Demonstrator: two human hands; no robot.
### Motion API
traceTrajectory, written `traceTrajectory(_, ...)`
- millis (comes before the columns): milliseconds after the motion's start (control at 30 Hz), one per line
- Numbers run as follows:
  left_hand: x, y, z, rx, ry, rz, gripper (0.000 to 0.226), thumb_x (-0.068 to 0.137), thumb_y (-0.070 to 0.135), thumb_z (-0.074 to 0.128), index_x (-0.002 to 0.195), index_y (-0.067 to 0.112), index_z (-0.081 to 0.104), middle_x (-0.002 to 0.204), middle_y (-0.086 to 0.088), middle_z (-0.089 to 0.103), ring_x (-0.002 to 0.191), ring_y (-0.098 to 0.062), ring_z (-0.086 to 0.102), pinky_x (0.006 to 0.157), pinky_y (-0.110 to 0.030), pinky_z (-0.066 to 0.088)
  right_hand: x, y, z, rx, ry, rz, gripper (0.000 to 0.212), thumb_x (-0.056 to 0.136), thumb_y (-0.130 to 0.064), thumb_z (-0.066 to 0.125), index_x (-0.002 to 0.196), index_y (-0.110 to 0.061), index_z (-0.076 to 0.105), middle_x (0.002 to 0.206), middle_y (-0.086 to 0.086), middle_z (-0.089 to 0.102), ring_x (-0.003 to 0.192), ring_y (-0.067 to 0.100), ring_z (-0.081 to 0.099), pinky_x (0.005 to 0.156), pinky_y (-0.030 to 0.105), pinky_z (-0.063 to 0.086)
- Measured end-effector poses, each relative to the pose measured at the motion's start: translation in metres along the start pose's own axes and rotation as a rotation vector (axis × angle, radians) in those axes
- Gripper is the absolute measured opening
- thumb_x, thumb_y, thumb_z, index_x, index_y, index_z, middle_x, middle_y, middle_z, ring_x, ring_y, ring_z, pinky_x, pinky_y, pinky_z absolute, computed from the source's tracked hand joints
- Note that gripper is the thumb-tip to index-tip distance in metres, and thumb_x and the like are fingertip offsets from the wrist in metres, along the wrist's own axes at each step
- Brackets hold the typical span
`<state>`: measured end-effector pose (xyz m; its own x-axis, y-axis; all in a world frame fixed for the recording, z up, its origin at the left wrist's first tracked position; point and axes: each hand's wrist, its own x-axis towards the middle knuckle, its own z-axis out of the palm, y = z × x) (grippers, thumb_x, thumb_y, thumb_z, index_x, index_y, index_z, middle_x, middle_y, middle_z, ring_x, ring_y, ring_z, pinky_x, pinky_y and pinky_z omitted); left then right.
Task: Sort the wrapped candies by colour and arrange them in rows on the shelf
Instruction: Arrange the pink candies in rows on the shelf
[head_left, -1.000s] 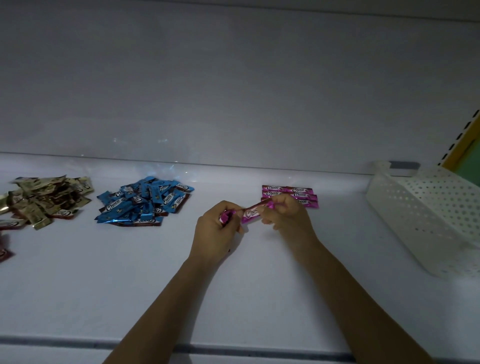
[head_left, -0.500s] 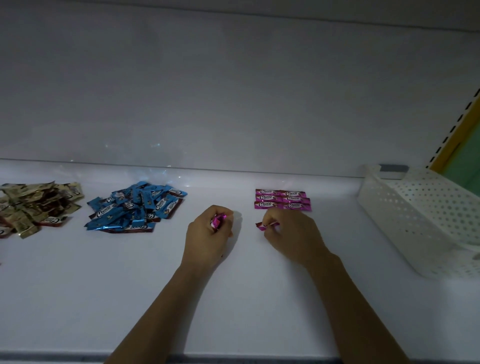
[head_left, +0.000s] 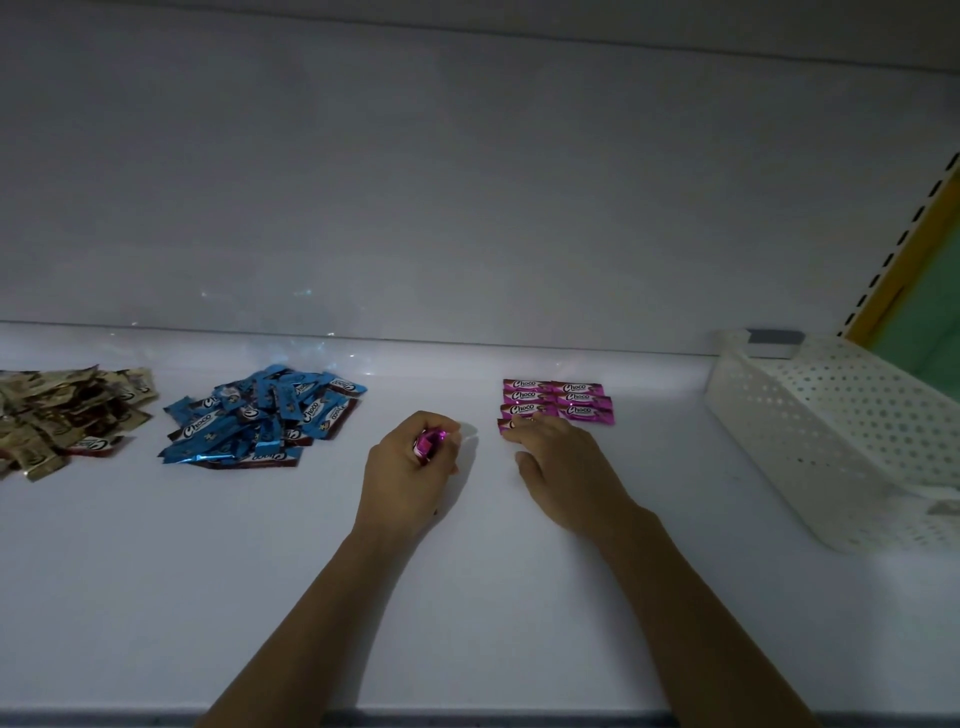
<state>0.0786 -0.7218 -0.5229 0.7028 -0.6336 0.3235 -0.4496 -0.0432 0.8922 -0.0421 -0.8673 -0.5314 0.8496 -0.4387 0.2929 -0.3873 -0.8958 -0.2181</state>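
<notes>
Your left hand (head_left: 410, 470) rests on the white shelf (head_left: 260, 597), fingers curled tight round a bunch of pink candies (head_left: 429, 445). Only crumpled wrapper ends show between thumb and forefinger, so you cannot tell how many it holds.

Your right hand (head_left: 563, 467) lies just to the right of it, palm down. Fingers straight and close together, thumb spread off to the left. The fingertips press on a single pink candy (head_left: 506, 425); only its left end shows. It lies flat on the shelf, against the front edge of the pink rows (head_left: 556, 400).

Pink rows: three rows of two "Choco" wrappers, each pair laid end to end, left to right. They sit near the back wall, right of centre.

Blue candy pile (head_left: 260, 415): a loose heap left of your left hand, well apart from the pink rows.

Gold-and-brown candy pile (head_left: 67, 415): further left, near the blue heap, partly cut off by the frame edge.

White perforated basket (head_left: 831, 441): at the right end of the shelf, apart from the pink rows. A yellow slotted upright (head_left: 906, 249) stands behind it.

Light is dim throughout.
</notes>
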Motion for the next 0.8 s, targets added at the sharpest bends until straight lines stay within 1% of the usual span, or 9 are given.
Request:
traceTrajectory(67,0.000,0.000,0.000,-0.014,0.010,0.007,0.011,0.096,0.019,0.054,0.091,0.023,0.063,0.070,0.010,0.062,0.068,0.006,0.059,0.057,-0.019,0.046,0.000,-0.003,-0.002,0.021,0.069,-0.002,0.043,0.092,-0.029,0.038,0.130,-0.020,0.056,0.136,-0.003,0.054,0.131,0.018,0.041,0.109,0.035,0.028)
traceTrajectory(167,0.002,0.002,-0.002,-0.121,0.052,-0.021,0.018,0.097,0.011,0.052,0.088,0.020,0.064,0.067,0.004,0.062,0.059,0.001,0.056,0.057,-0.016,0.045,-0.001,-0.025,-0.008,0.190,0.229,-0.071,0.039,0.085,-0.048,0.050,0.101,-0.018,0.069,0.100,-0.004,0.069,0.094,0.016,0.062,0.085,0.037,0.048)
traceTrajectory(233,0.004,0.004,-0.005,-0.267,0.077,-0.081,0.019,0.098,0.009,0.049,0.091,0.016,0.065,0.068,-0.002,0.061,0.057,-0.003,0.055,0.059,-0.018,0.045,-0.004,-0.052,-0.011,0.365,0.142,-0.110,0.037,0.082,-0.052,0.061,0.092,-0.017,0.067,0.080,-0.006,0.068,0.070,0.008,0.060,0.073,0.026,0.048)
traceTrajectory(267,0.005,0.003,-0.007,-0.356,0.079,-0.122,0.019,0.099,0.010,0.048,0.094,0.015,0.065,0.069,-0.005,0.060,0.061,-0.008,0.056,0.062,-0.022,0.047,-0.006,-0.066,-0.012,0.401,0.071,-0.125,0.033,0.083,-0.048,0.064,0.094,-0.017,0.066,0.078,-0.005,0.068,0.066,0.005,0.058,0.070,0.019,0.045)
traceTrajectory(333,0.006,0.002,-0.007,-0.496,0.073,-0.191,0.019,0.100,0.013,0.046,0.100,0.014,0.065,0.075,-0.010,0.060,0.068,-0.020,0.057,0.067,-0.033,0.049,-0.008,-0.082,-0.009,0.442,0.010,-0.169,0.023,0.087,-0.036,0.065,0.099,-0.016,0.063,0.083,-0.002,0.069,0.068,0.007,0.058,0.068,0.014,0.044)
traceTrajectory(400,0.007,0.002,-0.006,-0.502,0.078,-0.208,0.019,0.101,0.017,0.045,0.103,0.016,0.064,0.082,-0.014,0.060,0.072,-0.026,0.057,0.069,-0.036,0.049,-0.010,-0.086,-0.007,0.534,-0.035,-0.161,0.020,0.087,-0.028,0.066,0.102,-0.015,0.062,0.088,-0.002,0.068,0.074,0.010,0.062,0.071,0.019,0.051)
traceTrajectory(533,0.010,0.008,-0.007,-0.524,0.031,-0.267,0.019,0.101,0.022,0.043,0.107,0.017,0.061,0.083,-0.009,0.059,0.066,-0.019,0.055,0.061,-0.030,0.049,-0.007,-0.082,-0.006,0.782,-0.120,-0.050,0.012,0.086,-0.020,0.069,0.095,-0.024,0.063,0.085,-0.006,0.066,0.072,0.003,0.060,0.070,0.019,0.050)
traceTrajectory(633,0.009,0.013,-0.009,-0.607,-0.059,-0.346,0.021,0.099,0.027,0.043,0.107,0.015,0.058,0.084,-0.005,0.059,0.066,-0.019,0.053,0.058,-0.030,0.046,-0.002,-0.080,-0.005,0.963,-0.111,0.014,0.019,0.088,-0.007,0.064,0.087,-0.026,0.066,0.082,-0.006,0.068,0.067,0.005,0.062,0.068,0.022,0.052)
traceTrajectory(800,0.008,0.012,-0.010,-0.464,-0.051,-0.273,0.028,0.103,0.030,0.033,0.115,0.016,0.054,0.090,-0.005,0.057,0.073,-0.016,0.053,0.057,-0.025,0.046,0.000,-0.076,-0.008,1.099,-0.098,0.055,0.019,0.089,-0.008,0.063,0.076,-0.022,0.068,0.067,-0.007,0.068,0.062,0.009,0.064,0.065,0.024,0.053)
